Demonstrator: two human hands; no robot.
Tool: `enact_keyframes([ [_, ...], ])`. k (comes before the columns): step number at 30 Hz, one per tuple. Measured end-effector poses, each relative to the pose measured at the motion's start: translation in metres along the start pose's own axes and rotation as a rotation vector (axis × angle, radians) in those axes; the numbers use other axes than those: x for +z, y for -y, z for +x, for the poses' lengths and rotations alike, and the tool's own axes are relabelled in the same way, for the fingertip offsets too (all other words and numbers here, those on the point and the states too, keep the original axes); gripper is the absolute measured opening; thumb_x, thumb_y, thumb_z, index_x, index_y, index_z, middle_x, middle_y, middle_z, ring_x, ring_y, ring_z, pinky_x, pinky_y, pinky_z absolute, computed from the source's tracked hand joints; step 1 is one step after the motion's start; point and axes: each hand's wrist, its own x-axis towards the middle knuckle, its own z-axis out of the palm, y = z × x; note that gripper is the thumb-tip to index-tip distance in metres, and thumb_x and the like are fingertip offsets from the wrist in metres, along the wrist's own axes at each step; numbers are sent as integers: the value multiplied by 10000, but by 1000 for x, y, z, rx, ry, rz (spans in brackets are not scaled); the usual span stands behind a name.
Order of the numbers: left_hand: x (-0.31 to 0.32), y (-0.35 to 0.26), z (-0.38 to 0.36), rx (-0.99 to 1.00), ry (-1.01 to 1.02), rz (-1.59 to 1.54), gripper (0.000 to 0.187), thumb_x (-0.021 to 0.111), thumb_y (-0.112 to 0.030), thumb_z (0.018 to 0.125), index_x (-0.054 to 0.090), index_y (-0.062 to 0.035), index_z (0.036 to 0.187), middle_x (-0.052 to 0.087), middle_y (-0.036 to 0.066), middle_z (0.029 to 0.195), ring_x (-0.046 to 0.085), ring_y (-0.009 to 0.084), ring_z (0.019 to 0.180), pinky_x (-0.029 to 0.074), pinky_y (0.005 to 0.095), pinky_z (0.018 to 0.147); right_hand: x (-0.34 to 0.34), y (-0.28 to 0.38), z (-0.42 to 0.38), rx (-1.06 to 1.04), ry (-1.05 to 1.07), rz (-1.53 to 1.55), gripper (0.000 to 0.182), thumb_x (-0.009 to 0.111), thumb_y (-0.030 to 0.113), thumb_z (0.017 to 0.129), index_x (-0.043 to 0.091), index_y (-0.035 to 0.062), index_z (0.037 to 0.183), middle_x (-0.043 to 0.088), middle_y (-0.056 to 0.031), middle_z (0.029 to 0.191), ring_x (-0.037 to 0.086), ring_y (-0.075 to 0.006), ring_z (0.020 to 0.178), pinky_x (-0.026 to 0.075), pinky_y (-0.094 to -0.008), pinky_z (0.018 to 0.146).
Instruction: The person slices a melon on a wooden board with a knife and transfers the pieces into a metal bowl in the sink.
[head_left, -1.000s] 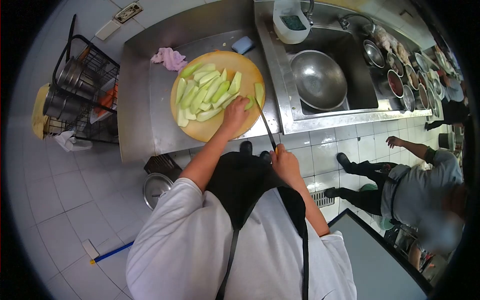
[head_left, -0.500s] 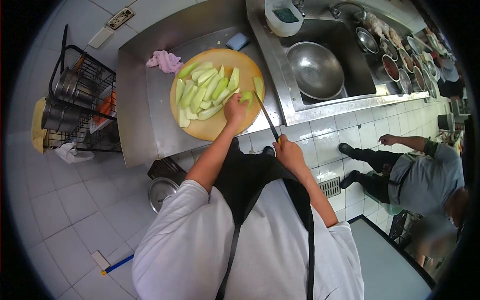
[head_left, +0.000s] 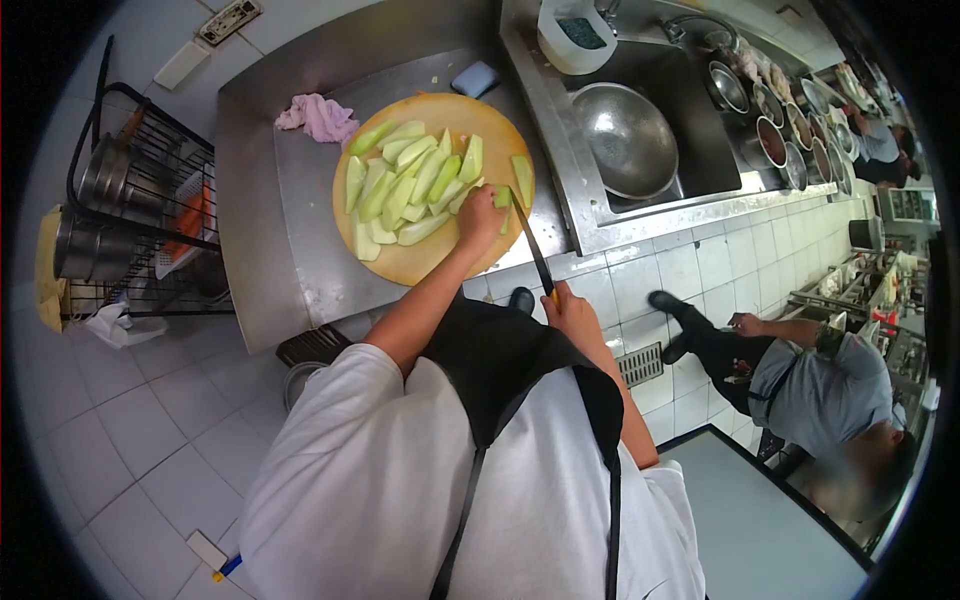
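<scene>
On a round wooden board (head_left: 440, 262) lies a pile of pale green vegetable pieces (head_left: 400, 185). My left hand (head_left: 480, 215) is closed on a green vegetable piece (head_left: 502, 197) at the board's right side. A knife (head_left: 533, 243) is held in my right hand (head_left: 572, 308), its blade pointing up to the board and its tip beside that piece. One more cut slice (head_left: 522, 178) lies by the board's right edge, just past the blade.
A pink cloth (head_left: 318, 118) and a blue sponge (head_left: 475, 79) lie on the steel counter (head_left: 300, 255). The sink at right holds a metal bowl (head_left: 625, 140). A wire rack (head_left: 150, 220) stands left; another person (head_left: 815, 385) is at the right.
The piece under my left hand now shows nearer the blade and looks shorter. The view has shifted slightly. The other person has moved nearer the counter side, legs closer together.
</scene>
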Motion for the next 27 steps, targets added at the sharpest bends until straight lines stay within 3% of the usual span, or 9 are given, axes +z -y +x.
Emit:
enact_keyframes([
  [4,8,8,1,34,-15,-55,304,793,-113,774,669,-49,1044,652,160,986,659,363,976,531,442,837,8,4,-4,20,-8,108,293,637,269,977,556,13,1093,665,-288,745,670,-496,747,520,-577,654],
  [8,3,12,4,80,13,-76,350,817,-106,757,684,-46,1074,659,130,974,687,307,864,539,428,803,13,8,-8,81,7,179,300,637,270,981,551,8,1099,664,-283,741,663,-496,718,508,-575,631],
  [10,0,9,2,103,-4,-78,335,808,-96,763,686,-47,1071,643,136,1047,683,301,882,535,428,815,18,17,-12,85,-57,85,283,633,262,982,548,10,1079,663,-274,735,663,-485,701,515,-565,616],
  [13,-2,7,3,103,17,-39,305,778,-78,771,671,-71,1057,597,167,1138,632,373,1039,525,457,879,21,30,-12,46,-127,-56,251,622,240,983,542,12,1051,662,-255,717,668,-462,669,527,-542,592],
  [20,-8,1,3,139,-7,-17,317,759,-67,764,679,-83,1070,591,162,1146,620,376,1084,518,458,910,15,45,-14,-20,-169,-212,191,611,197,974,521,29,991,662,-215,688,681,-406,625,541,-507,565],
  [27,-2,1,6,56,4,-60,297,766,-62,759,687,-85,1045,596,151,1143,629,372,1068,522,449,905,4,40,-8,-24,-74,-314,187,592,192,979,509,25,979,666,-234,709,679,-412,625,541,-511,569],
])
